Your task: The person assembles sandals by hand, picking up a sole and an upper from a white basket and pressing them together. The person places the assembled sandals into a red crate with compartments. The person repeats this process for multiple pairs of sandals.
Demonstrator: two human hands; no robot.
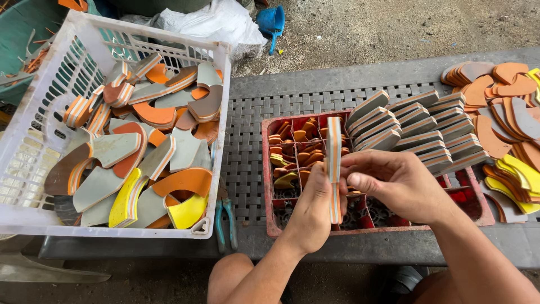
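Hands point(360, 191) grip striped strip point(334, 163) above red crate point(270, 169).

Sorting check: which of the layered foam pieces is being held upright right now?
The striped foam piece gripped edge-on between both hands over the red crate; the others lie in the white basket or stacked.

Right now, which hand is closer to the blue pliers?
The left hand. It holds the striped foam piece just right of the blue pliers; the right hand grips the same piece from farther right.
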